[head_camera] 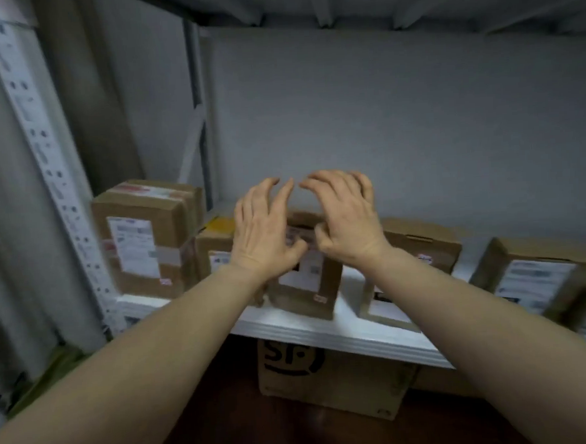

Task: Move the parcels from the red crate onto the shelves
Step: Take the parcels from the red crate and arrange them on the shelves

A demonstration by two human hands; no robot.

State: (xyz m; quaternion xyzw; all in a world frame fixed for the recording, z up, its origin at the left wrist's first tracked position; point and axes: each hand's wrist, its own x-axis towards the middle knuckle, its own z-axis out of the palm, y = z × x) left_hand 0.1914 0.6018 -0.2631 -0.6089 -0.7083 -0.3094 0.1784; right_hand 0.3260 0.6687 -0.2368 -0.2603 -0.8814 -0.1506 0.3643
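Currently several brown cardboard parcels are sitting on the white shelf; my left hand and right hand are hovering spread, empty; red crate unseen.

A white shelf in front of me carries 5 labelled cardboard parcels in a row. The tallest parcel stands at its left end.

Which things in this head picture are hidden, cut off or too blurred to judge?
Head view only:
- Red crate: outside the frame.
- Middle parcel: top hidden by left hand and right hand; contact unclear.
- Tall parcel label: blurred, unreadable.
- Rightmost parcel: blurred, cut by the right edge.
- Box below: top hidden by the shelf board.
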